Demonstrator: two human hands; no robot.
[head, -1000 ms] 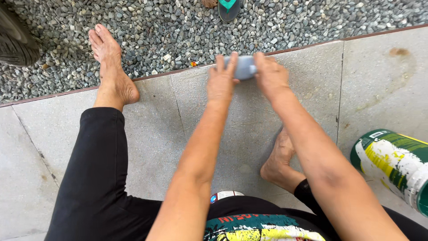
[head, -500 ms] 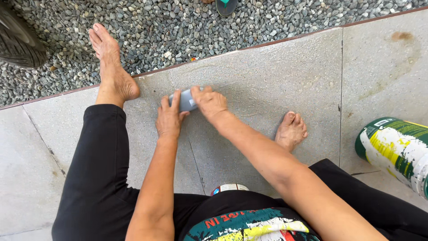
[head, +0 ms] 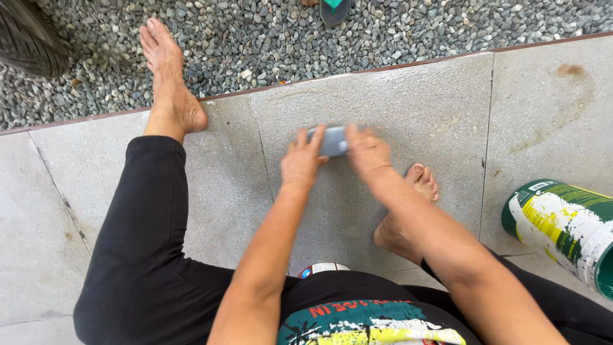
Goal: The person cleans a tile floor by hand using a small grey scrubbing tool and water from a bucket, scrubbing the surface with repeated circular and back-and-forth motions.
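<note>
Grey stone paving slabs (head: pixel 408 96) cover most of the view, with a bed of small grey pebbles (head: pixel 255 38) beyond their reddish edge. On the slabs sits a person in black trousers (head: pixel 147 236) and a printed shirt (head: pixel 370 319), bare feet out: the left foot (head: pixel 167 76) reaches onto the pebbles, the right foot (head: pixel 408 204) is tucked under the right forearm. At the right edge a green and white paint can (head: pixel 562 227) lies on its side, well apart from the hands. A dark tyre (head: pixel 29 38) shows in the top left corner, and a green sandal (head: pixel 335 9) lies on the pebbles at the top edge. A small round can top (head: pixel 322 268) peeks out just in front of the shirt. Both hands close around a small grey block (head: pixel 333 140), blurred, pressed flat against the slab between them: the left hand (head: pixel 300 163) grips its left end with fingers curled over it, the right hand (head: pixel 367 153) grips its right end.
</note>
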